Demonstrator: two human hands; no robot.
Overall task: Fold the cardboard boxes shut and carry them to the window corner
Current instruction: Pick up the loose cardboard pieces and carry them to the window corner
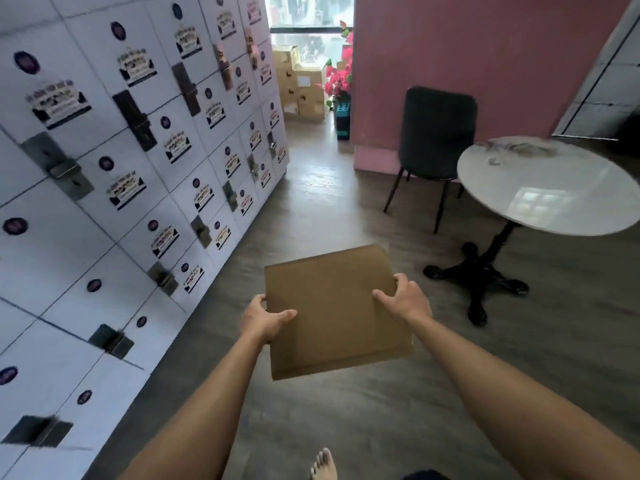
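You hold a flat, closed cardboard box [334, 311] out in front of you, above the floor, with both arms stretched forward. The box is plain brown, matte and smooth, nearly square, with its top flap folded down and a thin seam showing along the near edge. Your left hand [265, 317] grasps the left edge, thumb lying across the top face and fingers curled underneath. Your right hand [403, 297] grips the right edge the same way, thumb on top, fingers wrapped round the side.

To your left runs a wall of white lockers [114, 188], glossy square doors each carrying a printed sticker, a round dark badge and a dull metal latch. The floor [322, 209] is grey wood-look planking with a slight sheen. Ahead, at the end of the passage, a stack of brown cardboard boxes [301, 88] stands under the window [310, 15], just beside pink flowers [337, 74] in a blue-green perforated holder.

To your right, a round table [550, 187] with a polished, pale marble-like top sits on a black cast-metal pedestal. A dark upholstered chair [438, 133] with thin black legs stands just beside it, against the pink wall [485, 53]. Your bare foot [323, 464] shows at the bottom edge.
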